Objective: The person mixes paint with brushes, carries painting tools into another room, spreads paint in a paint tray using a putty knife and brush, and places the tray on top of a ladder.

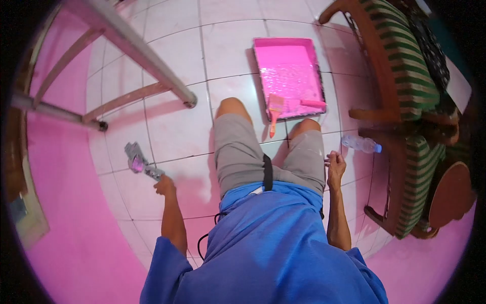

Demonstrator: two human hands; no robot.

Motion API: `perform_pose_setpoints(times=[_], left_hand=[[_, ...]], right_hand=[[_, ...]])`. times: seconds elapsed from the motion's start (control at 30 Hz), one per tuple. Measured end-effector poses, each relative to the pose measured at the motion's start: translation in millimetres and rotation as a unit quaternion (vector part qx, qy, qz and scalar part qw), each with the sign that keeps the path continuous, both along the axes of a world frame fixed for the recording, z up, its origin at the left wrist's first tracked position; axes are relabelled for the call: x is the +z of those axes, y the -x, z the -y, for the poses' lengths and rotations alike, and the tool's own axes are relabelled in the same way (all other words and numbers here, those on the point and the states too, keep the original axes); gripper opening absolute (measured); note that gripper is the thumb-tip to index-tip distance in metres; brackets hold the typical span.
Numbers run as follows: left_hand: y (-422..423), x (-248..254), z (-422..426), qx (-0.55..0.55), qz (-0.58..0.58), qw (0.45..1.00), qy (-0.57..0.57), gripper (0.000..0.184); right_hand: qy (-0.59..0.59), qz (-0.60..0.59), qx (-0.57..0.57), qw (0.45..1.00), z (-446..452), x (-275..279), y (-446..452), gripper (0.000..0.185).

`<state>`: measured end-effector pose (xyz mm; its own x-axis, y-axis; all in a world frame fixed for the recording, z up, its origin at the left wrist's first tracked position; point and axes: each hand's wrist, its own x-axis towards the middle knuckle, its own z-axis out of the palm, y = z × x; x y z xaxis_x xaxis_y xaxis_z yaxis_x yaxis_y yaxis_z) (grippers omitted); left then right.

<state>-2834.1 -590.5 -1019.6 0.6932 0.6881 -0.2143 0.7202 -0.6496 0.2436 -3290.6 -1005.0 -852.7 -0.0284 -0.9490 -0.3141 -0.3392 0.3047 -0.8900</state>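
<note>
Low on the left, my left hand [164, 186] has its fingers closed at the near end of a grey, crumpled strip-like piece [153, 173] with a pinkish-purple patch; its exact kind is unclear. Beside my right thigh, my right hand [335, 167] is empty, with loosely bent fingers slightly apart. A clear plastic bottle with a blue cap [360, 144] lies on its side just beyond it. In front of my knees sits a paint tray [288, 50] with wet pink paint. A paintbrush [275, 112] with an orange handle rests over its near edge, beside a pink-coated piece [313, 103].
A wooden frame with legs [136, 55] stands on the tiled floor [177, 121] at the upper left. Wooden chairs with green-striped cushions [412, 61] line the right side. Pink walls [66, 202] rise at the left and lower right.
</note>
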Motion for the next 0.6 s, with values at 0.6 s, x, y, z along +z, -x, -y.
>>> perform_pose_setpoints(times=[0.6], left_hand=[[129, 87, 398, -0.420, -0.269, 0.728, 0.470, 0.032]], right_hand=[[-0.167, -0.410, 0.045, 0.895, -153, -130, 170, 0.052]])
